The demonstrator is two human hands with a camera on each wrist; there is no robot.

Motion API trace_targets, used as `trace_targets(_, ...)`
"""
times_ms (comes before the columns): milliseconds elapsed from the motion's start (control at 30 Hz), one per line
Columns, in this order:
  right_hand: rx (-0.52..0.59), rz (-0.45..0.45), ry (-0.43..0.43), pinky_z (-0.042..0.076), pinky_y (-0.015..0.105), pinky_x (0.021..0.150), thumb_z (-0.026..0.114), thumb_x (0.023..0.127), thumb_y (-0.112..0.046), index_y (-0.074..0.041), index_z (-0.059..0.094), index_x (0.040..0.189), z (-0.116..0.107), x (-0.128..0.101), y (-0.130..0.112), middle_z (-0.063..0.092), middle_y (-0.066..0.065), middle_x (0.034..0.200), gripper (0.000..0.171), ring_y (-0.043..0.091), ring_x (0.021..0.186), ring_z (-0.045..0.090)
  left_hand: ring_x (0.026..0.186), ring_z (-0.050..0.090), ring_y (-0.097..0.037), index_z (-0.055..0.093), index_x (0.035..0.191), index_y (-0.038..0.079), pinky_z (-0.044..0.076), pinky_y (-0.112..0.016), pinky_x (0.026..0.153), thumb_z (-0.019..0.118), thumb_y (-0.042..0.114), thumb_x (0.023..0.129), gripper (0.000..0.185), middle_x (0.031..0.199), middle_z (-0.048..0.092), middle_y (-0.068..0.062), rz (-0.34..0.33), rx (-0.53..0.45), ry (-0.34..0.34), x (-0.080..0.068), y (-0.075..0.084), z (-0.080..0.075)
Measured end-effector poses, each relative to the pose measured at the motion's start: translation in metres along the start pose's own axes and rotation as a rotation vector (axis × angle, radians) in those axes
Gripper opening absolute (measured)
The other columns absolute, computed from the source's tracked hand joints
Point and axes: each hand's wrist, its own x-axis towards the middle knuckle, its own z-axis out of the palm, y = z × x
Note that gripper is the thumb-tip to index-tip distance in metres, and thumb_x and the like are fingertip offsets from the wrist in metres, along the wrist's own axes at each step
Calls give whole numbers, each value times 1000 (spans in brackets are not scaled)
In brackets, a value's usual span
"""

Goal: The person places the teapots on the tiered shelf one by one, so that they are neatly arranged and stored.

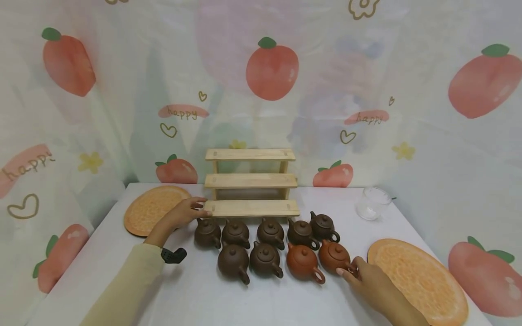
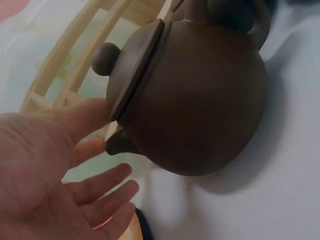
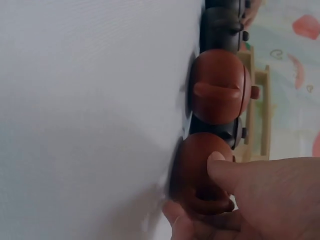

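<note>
Several small clay teapots stand in two rows on the white table (image 1: 204, 294), in front of a three-step wooden shelf (image 1: 250, 181). Most are dark brown; two in the front row are red-brown. My left hand (image 1: 191, 209) reaches to the left end of the shelf's lowest step, just above the leftmost dark brown teapot (image 1: 207, 233). In the left wrist view its fingers (image 2: 100, 187) are straight and that teapot (image 2: 200, 100) sits close by the thumb. My right hand (image 1: 350, 271) pinches the handle of the rightmost red-brown teapot (image 1: 334, 256), thumb (image 3: 225, 167) on its body (image 3: 195, 160).
A round orange mat (image 1: 152, 208) lies at the back left and a larger one (image 1: 416, 276) at the front right. A clear glass cup (image 1: 372, 203) stands at the back right. A peach-print curtain (image 1: 271, 68) closes off the table's back and sides.
</note>
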Motion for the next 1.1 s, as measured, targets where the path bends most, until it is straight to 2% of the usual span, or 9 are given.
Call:
trace_targets(133,-20,-34,-1,39,33,59,69,104,-32,-12,48,84,3,1,3,38,-2,65,35,18,64,46,138,52,-50,50,151,-6,45,-62,110,76,27,98,67,145,56,-36,2,-23,-4,1,1,1)
trace_targets(300,-29,-75,29,36,31,57,70,103,-25,-13,46,84,8,1,8,32,-4,64,33,16,60,42,137,53,-50,51,149,-6,46,-60,109,77,25,97,66,143,57,-35,9,-37,-3,1,-2,2)
trace_targets(600,-4,-87,48,37,26,57,68,104,-22,-15,51,85,11,-2,12,49,-8,63,27,8,56,43,136,54,-51,51,149,-5,47,-61,107,78,26,96,68,143,57,-36,-5,-22,-5,2,-1,3)
trace_targets(833,9,-83,51,37,25,57,67,105,-22,-15,53,86,12,-4,13,50,-8,64,24,6,57,43,134,55,-51,50,150,-5,48,-60,107,78,25,96,68,142,59,-35,2,-24,2,2,-4,4)
trace_targets(1100,14,-99,102,37,25,57,68,105,-22,-18,53,84,14,-6,15,48,-10,63,25,4,56,41,133,58,-49,49,151,-4,49,-60,106,77,26,98,67,140,61,-34,-1,-20,7,3,-5,6)
